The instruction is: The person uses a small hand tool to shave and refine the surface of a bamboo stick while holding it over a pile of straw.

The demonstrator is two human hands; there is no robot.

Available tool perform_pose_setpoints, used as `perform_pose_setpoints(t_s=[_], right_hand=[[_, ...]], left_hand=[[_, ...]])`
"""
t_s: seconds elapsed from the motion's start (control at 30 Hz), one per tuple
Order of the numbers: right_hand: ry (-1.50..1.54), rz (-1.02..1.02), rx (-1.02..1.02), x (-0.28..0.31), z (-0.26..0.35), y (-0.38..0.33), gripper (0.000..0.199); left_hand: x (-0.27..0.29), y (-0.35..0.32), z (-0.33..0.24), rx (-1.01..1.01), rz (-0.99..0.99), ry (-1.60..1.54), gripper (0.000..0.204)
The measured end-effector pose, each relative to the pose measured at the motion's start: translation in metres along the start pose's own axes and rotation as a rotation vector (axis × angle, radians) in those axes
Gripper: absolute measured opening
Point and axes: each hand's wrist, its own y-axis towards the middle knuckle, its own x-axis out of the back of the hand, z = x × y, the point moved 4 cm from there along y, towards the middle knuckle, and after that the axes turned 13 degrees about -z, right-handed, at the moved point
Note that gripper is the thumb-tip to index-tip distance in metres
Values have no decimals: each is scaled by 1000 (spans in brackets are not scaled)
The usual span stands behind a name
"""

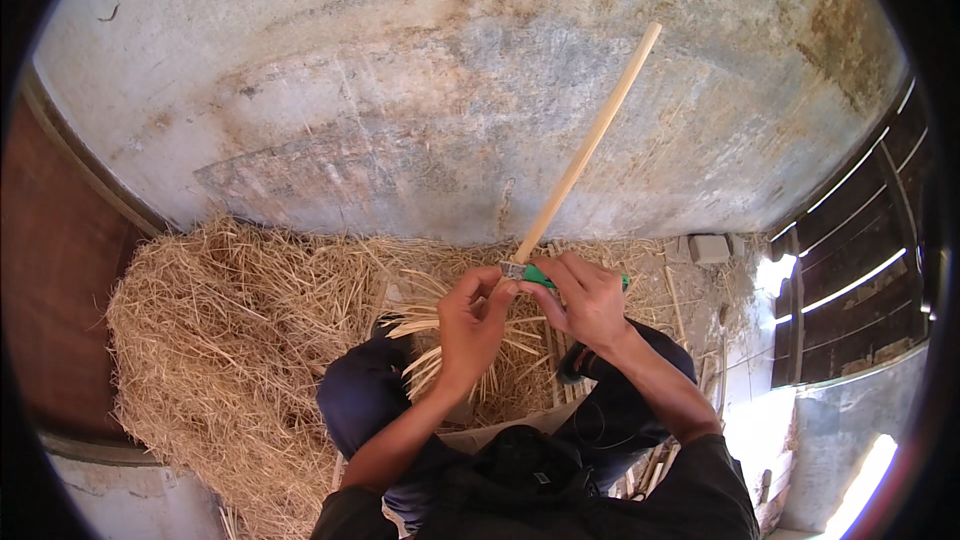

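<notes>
A long, pale, smooth wooden or bamboo stick slants up and to the right from between my hands, its far end in front of the wall. My left hand is closed in a pinch at the stick's lower end, with thumb and forefinger at the grey metal head of a green-handled hand tool. Wrapped round the green handle, my right hand presses its thumb in close to the left thumb. The metal head meets the stick's lower end; fingers hide its shape, so its kind is unclear.
Thin pale split strips fan out below my left hand, between my knees. A big heap of straw lies on the left. Ahead rises a stained wall. A grey block sits at its foot, and dark slats stand at right.
</notes>
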Motion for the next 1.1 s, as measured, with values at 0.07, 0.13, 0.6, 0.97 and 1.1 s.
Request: perform_pose_setpoints(t_s=[0.07, 0.13, 0.6, 0.97, 1.1], right_hand=[[-3, -14, -4, -3, 0, -1, 31], [-14, -15, -2, -4, 0, -1, 31], [-43, -16, -3, -3, 2, 0, 28], [-113, -15, -31, 3, -1, 4, 26], [-76, -33, -30, 5, -3, 7, 27]], left_hand=[[1, 1, 0, -28, -3, 65, 11], [2, 2, -1, -36, -5, 88, 11], [3, 2, -5, -118, -20, 131, 19], [3, 4, -3, -109, 22, 122, 20], [4, 4, -6, -120, 33, 137, 18]])
